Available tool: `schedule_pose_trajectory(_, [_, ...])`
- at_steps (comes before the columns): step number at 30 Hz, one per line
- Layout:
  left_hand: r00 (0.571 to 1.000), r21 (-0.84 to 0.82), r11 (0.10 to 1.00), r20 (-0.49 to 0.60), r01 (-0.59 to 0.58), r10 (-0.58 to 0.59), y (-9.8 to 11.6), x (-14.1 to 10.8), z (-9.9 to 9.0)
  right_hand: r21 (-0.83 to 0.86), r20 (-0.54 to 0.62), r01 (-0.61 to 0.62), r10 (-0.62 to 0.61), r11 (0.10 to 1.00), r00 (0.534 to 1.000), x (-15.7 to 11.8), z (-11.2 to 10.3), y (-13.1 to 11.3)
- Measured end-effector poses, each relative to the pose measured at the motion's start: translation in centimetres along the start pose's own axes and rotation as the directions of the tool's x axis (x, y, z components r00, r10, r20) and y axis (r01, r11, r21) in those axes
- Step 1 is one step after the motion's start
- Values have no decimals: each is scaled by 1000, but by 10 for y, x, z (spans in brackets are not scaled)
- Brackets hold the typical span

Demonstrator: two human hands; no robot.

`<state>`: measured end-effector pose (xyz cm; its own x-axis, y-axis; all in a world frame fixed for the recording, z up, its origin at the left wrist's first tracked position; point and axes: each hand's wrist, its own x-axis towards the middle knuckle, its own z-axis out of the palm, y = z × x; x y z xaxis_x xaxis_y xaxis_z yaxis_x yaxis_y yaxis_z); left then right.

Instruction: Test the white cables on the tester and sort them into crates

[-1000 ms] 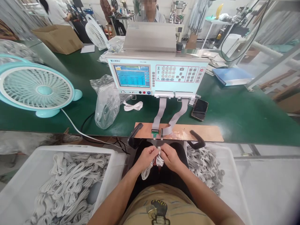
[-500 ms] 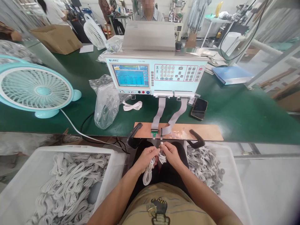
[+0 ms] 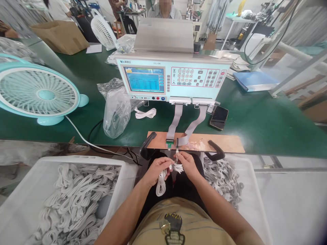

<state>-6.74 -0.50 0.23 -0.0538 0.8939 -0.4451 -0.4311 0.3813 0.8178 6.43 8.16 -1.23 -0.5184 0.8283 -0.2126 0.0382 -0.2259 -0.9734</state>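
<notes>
A coiled white cable (image 3: pixel 160 185) hangs from my left hand (image 3: pixel 158 169), whose fingers are closed on it. My right hand (image 3: pixel 187 164) pinches a white cable plug (image 3: pixel 177 154) at the small connector (image 3: pixel 177 148) on the right ribbon cable's end. Below that plug, a bundle of white cable (image 3: pixel 178 168) lies between the two hands. Just left of it, a green circuit board (image 3: pixel 169 145) ends the other grey ribbon cable (image 3: pixel 175 122). Both ribbons run up to a bench tester (image 3: pixel 173 76) with a lit screen (image 3: pixel 145 79).
A copper-coloured board (image 3: pixel 224 143) with black clamps (image 3: pixel 147 146) lies along the table edge. White bins of coiled cables stand left (image 3: pixel 76 200) and right (image 3: pixel 222 180). A turquoise fan (image 3: pixel 46 93), plastic bag (image 3: pixel 116 112), coiled cable (image 3: pixel 145 113) and phone (image 3: pixel 219 117) are on the table.
My right hand has moved slightly up, bringing the plug to the right ribbon's connector. The cable bundle beneath it has swung sideways. My left hand stays closed on its coil.
</notes>
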Motion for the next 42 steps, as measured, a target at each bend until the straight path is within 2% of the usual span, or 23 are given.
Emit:
schedule_pose_trajectory(3, [994,-81,996,97,-34,41,1,-3,-4,127,19,-76,74,989,997,1,2,-2])
schedule_pose_trajectory(5, [993,-45,995,72,-88,91,1,-4,-4,206,17,-108,107,973,994,2,4,-3])
schedule_pose_trajectory(7, [987,75,985,-25,-155,157,3,-2,-2,252,2,-127,131,959,991,4,6,-3])
schedule_pose_trajectory(9, [962,256,943,-111,-214,248,5,0,0,268,-4,-141,147,953,989,5,7,-4])
schedule_pose_trajectory(12, [932,472,843,-106,-259,346,6,5,2,254,37,-149,144,956,989,5,5,-7])
schedule_pose_trajectory(14, [925,522,809,-91,-271,368,5,9,3,237,75,-147,133,960,988,5,3,-8])
schedule_pose_trajectory(21, [849,549,766,-177,-334,498,-3,22,5,245,123,-143,115,959,986,9,-1,-6])
schedule_pose_trajectory(27, [835,535,775,-210,-337,508,-4,27,5,252,139,-157,125,955,982,11,-2,-3])
schedule_pose_trajectory(34, [834,380,865,-315,-326,453,-13,31,11,295,143,-142,104,945,984,10,0,-2])
schedule_pose_trajectory(42, [817,397,853,-326,-339,476,-10,31,11,288,74,-141,124,947,989,6,8,-5])
